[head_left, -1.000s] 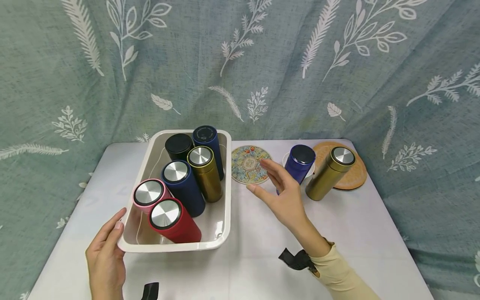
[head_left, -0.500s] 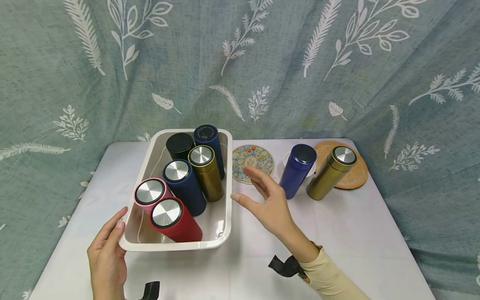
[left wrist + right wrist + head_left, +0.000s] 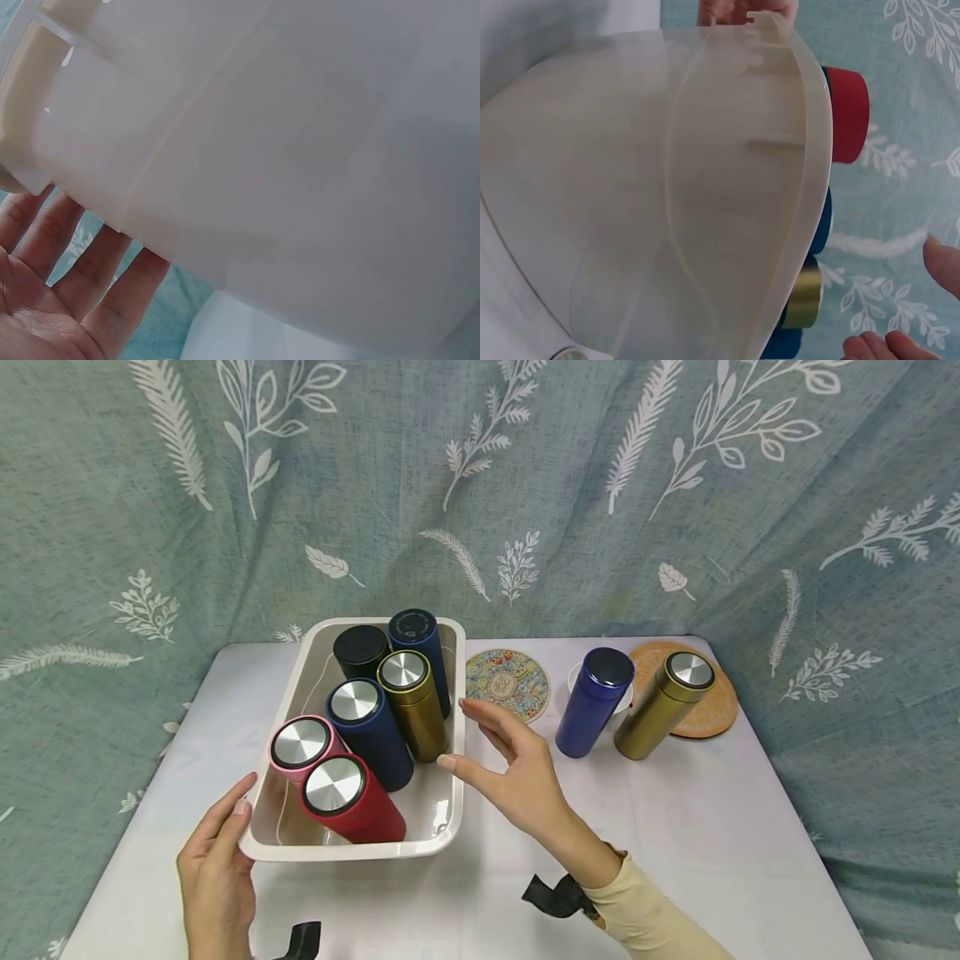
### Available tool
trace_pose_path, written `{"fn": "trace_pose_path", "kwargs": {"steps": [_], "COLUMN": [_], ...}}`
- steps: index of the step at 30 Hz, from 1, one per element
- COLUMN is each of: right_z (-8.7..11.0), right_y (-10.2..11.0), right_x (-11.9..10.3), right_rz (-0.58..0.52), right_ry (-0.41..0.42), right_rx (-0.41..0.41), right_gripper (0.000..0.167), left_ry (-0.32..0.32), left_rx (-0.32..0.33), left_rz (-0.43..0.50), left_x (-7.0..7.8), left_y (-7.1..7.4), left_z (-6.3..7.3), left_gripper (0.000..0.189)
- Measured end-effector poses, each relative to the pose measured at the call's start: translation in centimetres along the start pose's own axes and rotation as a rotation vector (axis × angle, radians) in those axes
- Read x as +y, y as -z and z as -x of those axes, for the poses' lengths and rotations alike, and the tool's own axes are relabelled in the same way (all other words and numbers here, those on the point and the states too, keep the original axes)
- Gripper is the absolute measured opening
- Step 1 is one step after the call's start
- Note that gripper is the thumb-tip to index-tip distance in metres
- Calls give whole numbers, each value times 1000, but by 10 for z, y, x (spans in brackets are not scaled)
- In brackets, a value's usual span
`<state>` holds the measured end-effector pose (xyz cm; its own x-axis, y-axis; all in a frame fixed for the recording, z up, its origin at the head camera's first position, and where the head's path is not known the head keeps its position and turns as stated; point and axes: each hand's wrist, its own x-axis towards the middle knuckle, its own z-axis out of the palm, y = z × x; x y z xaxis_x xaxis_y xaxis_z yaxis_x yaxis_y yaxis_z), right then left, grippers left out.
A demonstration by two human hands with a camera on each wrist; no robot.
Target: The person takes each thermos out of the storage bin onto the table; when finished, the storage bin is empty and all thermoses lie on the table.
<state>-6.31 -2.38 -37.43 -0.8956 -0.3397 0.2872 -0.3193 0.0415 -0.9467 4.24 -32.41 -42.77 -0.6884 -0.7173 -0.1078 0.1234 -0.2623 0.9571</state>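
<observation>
A white plastic tub with several thermos bottles in it stands at the left. My left hand touches its near left corner; in the left wrist view the fingers lie fairly straight against the outer wall. Over the tub's right rim hovers my right hand, thumb and fingers spread apart, holding nothing. Nearest the thumb is a gold thermos, beside a dark blue thermos. A red thermos leans at the front, with a pink thermos behind it.
A black-topped bottle and another blue bottle fill the tub's back. To the right stand a shiny blue thermos and a gold thermos. A patterned round mat and an orange round mat lie at the back.
My right hand has moved left from in front of the shiny blue thermos to the tub's right rim, fingers still spread. My left hand and the tub look unchanged.
</observation>
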Motion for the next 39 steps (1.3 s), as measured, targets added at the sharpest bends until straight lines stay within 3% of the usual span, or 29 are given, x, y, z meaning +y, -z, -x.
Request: {"fn": "trace_pose_path", "kwargs": {"steps": [13, 29, 39], "right_z": [-1, 0, 2], "right_y": [-19, -50, -65], "right_x": [-8, -11, -14], "right_rz": [-25, -52, -4], "right_ry": [-42, -42, -64], "right_rx": [-88, -231, -285], "right_gripper": [62, 63, 66], "left_ry": [6, -4, 9], "left_rx": [-23, -11, -17], "left_rz": [57, 29, 10], "left_x": [-1, 4, 3], "left_y": [3, 6, 4], "left_z": [-2, -1, 0], "left_gripper": [35, 36, 36]}}
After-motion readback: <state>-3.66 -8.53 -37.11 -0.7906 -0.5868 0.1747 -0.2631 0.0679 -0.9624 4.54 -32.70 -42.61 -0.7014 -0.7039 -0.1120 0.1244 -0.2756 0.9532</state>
